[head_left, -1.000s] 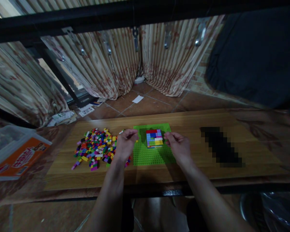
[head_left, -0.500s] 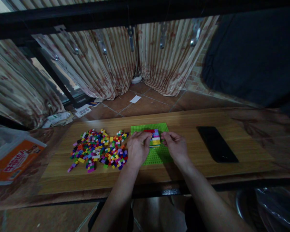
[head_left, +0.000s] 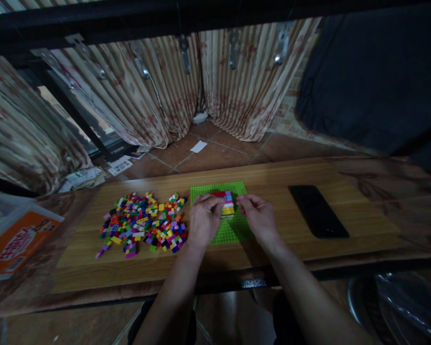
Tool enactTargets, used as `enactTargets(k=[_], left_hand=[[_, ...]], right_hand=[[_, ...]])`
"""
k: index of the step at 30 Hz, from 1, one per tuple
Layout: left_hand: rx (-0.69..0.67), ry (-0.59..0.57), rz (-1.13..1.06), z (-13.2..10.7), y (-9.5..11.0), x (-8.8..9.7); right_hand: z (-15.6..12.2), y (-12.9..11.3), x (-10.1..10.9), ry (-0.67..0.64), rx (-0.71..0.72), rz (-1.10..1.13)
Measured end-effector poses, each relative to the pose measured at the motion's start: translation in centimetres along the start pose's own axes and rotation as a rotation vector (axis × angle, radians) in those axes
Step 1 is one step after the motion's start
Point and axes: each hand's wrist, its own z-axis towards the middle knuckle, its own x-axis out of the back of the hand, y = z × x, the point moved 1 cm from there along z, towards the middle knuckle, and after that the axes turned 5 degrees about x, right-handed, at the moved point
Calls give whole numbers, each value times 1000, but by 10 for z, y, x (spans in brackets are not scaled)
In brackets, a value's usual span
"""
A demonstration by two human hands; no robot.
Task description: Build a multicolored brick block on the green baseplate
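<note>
Reaching in from the near edge, both forearms cross the wooden board (head_left: 237,258) and meet over the green baseplate (head_left: 233,230). The left hand (head_left: 203,221) rests on the plate with its fingers (head_left: 211,200) curled together, tips pressed against the left side of the small block stack (head_left: 227,203) — whether they pinch a separate piece cannot be told. The right hand (head_left: 258,218) mirrors it, fingers bunched and touching the stack's right side, so the stack sits directly between the two sets of fingertips, red on its far layer, purple and yellow nearer.

Just left of the left hand's knuckles lies the pile of loose bricks (head_left: 143,223), many colours, spread flat on the board. Well to the right of the right hand lies a dark phone (head_left: 318,212), face up. Further left, off the board, an orange-lidded box (head_left: 14,244) sits tilted. Beyond the fingertips — past the board's far edge — are tiled floor (head_left: 219,153), a scrap of paper (head_left: 198,146) and striped curtains (head_left: 158,96).
</note>
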Motion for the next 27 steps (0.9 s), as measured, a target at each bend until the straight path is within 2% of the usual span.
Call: enactTargets(k=[15, 27], left_hand=[[71, -12, 82, 0, 1, -1], [71, -2, 7, 1, 3, -2]], right_hand=[[-2, 2, -3, -27, -3, 9], [-2, -1, -2, -36, 12, 6]])
